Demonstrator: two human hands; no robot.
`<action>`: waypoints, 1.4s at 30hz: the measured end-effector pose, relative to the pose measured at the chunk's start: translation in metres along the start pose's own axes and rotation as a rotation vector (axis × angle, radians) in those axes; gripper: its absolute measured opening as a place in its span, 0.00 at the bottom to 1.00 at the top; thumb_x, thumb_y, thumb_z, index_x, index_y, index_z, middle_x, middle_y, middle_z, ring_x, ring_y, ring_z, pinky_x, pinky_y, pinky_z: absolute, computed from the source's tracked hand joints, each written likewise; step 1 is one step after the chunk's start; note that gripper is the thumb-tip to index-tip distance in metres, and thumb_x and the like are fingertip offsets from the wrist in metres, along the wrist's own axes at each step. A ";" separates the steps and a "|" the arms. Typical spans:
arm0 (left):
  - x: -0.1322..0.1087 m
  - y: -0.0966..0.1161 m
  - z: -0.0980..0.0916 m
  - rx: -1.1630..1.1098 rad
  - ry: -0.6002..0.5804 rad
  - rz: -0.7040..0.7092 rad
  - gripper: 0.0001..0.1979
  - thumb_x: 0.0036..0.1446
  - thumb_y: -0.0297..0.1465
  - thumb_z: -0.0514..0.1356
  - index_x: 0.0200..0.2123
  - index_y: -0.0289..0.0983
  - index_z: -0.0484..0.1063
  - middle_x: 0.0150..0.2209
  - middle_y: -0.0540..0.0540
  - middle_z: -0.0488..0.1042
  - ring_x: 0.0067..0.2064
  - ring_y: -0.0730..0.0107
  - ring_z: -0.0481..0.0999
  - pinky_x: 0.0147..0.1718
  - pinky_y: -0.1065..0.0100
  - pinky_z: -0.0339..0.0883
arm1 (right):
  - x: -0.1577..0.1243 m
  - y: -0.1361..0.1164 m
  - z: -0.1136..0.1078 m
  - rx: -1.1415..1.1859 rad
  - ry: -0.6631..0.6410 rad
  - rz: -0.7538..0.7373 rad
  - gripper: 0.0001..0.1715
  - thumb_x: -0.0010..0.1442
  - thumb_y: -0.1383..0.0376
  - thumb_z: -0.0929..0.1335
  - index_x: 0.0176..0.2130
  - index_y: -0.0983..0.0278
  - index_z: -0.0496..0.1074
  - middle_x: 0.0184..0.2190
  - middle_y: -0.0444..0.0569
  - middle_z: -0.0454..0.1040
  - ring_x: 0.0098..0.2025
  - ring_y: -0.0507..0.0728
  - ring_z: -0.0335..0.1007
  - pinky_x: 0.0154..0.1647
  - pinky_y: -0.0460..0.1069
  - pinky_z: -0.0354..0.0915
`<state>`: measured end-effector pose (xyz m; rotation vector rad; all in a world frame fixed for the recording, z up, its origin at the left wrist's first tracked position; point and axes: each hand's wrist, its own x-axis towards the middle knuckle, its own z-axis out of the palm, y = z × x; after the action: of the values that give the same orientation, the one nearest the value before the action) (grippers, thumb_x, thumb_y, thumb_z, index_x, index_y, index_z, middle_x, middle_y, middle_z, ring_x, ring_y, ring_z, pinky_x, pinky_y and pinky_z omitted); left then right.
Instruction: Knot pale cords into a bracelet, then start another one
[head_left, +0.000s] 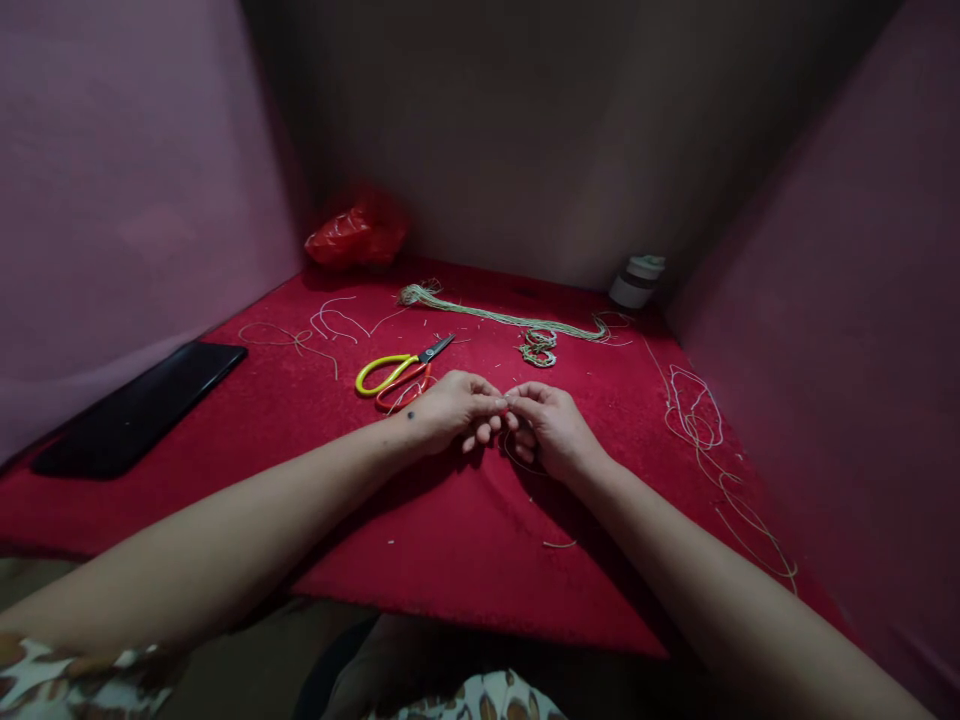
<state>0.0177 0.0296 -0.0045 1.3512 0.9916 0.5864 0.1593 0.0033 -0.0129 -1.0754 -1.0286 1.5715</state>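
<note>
My left hand (459, 408) and my right hand (550, 425) meet fingertip to fingertip over the middle of the red cloth (450, 520). Both are closed in a pinch on a thin pale cord (525, 465) that loops down onto the cloth under my right hand. Just beyond my left hand lie scissors (401, 370) with one yellow and one orange handle, blades pointing to the far right. A long bundle of pale cords (495, 318) stretches across the back, with a small knotted piece (538, 348) beside it.
A black phone or tablet (139, 405) lies at the left edge. A red plastic bag (358, 235) sits in the back corner, a small white spool (636, 280) at the back right. Loose cords (705, 430) trail along the right side, more cord scraps (330, 325) at back left. Pink walls enclose the surface.
</note>
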 end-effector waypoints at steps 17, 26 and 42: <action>-0.001 0.004 0.003 0.128 0.103 -0.014 0.09 0.55 0.29 0.54 0.24 0.33 0.66 0.14 0.53 0.64 0.11 0.81 0.59 0.09 0.77 0.49 | 0.002 0.005 0.004 -0.033 0.078 -0.096 0.13 0.47 0.65 0.66 0.33 0.62 0.58 0.15 0.35 0.66 0.10 0.48 0.55 0.07 0.42 0.53; 0.001 0.008 0.007 0.181 0.128 -0.022 0.09 0.54 0.27 0.52 0.23 0.34 0.64 0.15 0.53 0.64 0.12 0.79 0.61 0.08 0.76 0.49 | 0.005 0.004 0.003 -0.136 0.124 -0.071 0.08 0.48 0.65 0.65 0.31 0.63 0.59 0.15 0.36 0.66 0.09 0.48 0.56 0.07 0.43 0.53; 0.008 0.004 0.001 0.456 0.079 -0.079 0.09 0.54 0.31 0.51 0.24 0.35 0.64 0.14 0.54 0.61 0.11 0.79 0.56 0.09 0.75 0.48 | 0.009 0.003 -0.002 -0.507 0.106 0.010 0.05 0.54 0.68 0.58 0.26 0.63 0.59 0.15 0.40 0.65 0.10 0.47 0.55 0.11 0.43 0.54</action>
<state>0.0235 0.0367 -0.0028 1.6876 1.2893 0.3668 0.1584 0.0119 -0.0179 -1.4865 -1.3893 1.2714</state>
